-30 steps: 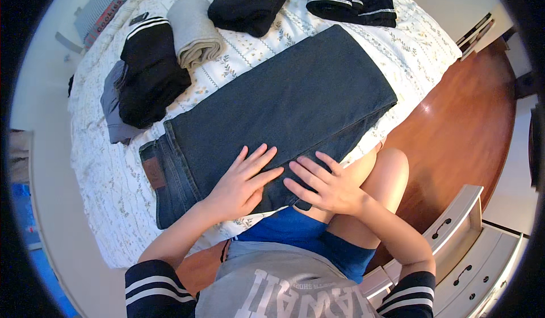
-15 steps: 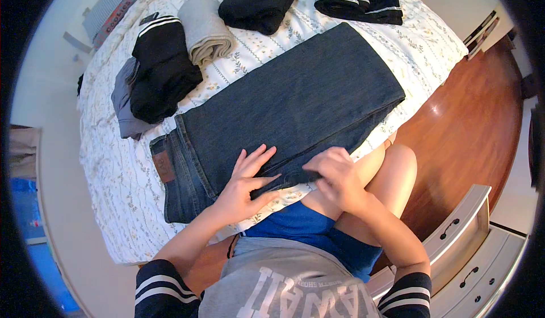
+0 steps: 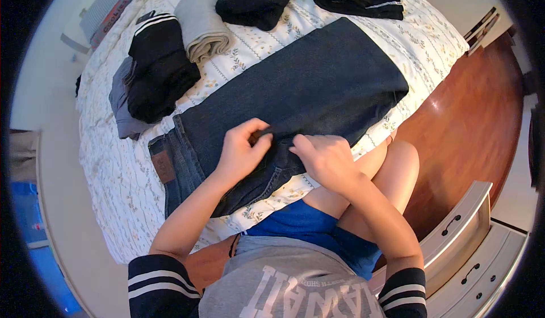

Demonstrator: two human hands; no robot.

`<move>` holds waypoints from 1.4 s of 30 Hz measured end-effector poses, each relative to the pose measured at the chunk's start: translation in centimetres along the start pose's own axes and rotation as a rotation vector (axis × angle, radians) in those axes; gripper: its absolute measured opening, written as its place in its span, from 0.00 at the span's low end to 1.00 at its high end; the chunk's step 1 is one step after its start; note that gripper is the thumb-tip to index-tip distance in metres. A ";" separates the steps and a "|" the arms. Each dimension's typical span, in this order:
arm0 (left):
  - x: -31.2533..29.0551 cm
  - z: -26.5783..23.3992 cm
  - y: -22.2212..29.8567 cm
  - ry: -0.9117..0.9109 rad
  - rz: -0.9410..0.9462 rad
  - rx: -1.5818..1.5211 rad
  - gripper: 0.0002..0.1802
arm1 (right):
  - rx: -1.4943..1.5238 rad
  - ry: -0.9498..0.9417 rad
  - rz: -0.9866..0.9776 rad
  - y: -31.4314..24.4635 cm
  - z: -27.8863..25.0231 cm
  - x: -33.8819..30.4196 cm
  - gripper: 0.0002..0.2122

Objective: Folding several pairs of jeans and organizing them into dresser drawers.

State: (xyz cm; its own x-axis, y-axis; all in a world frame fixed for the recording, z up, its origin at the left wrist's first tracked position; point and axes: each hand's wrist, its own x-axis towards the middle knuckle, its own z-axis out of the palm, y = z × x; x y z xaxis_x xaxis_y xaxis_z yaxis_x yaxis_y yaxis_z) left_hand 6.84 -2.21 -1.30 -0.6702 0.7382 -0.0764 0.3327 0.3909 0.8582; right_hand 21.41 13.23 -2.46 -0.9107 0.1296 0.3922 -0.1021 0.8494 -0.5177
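Around and beyond both hands, a bed (image 3: 108, 204) with a white quilt, puckered and printed with small leaves and flowers; well to the right of the right hand, glossy reddish-brown wood floor (image 3: 454, 119) and pale drawers (image 3: 457, 227) with dark curly handles. On the quilt, directly under both hands, dark blue jeans (image 3: 295, 85), folded lengthwise, waistband to the left of the left hand, legs reaching past the right hand. Left hand (image 3: 241, 150) curled, thumb and forefinger apparently pinching denim; right hand (image 3: 329, 156) near it but apart, likewise gripping denim, fingertips partly hidden. Probably fairly heavy for clothing, soft yet firm enough to keep a crease, neither slippery nor fragile. Best held by the layered edge near the hands or by the thick waistband. Matte, close-woven denim, rumpled between the hands, flatter beyond them; brown patch (image 3: 163, 166) on the waistband, perhaps leather. Beyond the left hand, a soft gray cloth roll (image 3: 201, 25) beside black striped clothes (image 3: 162, 62); farther beyond both hands, a rounded black bundle (image 3: 255, 0).
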 end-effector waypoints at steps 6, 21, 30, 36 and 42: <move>-0.4 0.4 0.0 -0.015 0.232 -0.053 0.06 | -0.119 -0.368 0.032 1.9 1.5 3.0 0.08; -1.0 1.0 1.5 -0.184 0.458 0.274 0.29 | 0.283 -0.229 0.064 4.9 -5.1 -2.0 0.12; -0.9 -0.3 3.7 -0.010 0.416 0.195 0.25 | 0.117 -0.160 0.319 4.0 -1.8 -0.5 0.11; -1.6 1.4 3.3 -0.134 0.405 0.319 0.29 | 0.047 0.020 0.344 3.8 0.1 -0.5 0.11; -1.6 1.3 1.1 -0.222 0.628 0.615 0.29 | -0.445 0.226 0.245 8.2 -0.8 -3.4 0.19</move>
State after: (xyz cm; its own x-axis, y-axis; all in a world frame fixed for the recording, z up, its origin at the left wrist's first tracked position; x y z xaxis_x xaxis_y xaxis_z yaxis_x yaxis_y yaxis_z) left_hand 9.14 -2.20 -0.87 -0.1233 0.9788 0.1637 0.9322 0.0577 0.3573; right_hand 23.98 20.14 -7.38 -0.7733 0.4152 0.4792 0.3253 0.9085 -0.2621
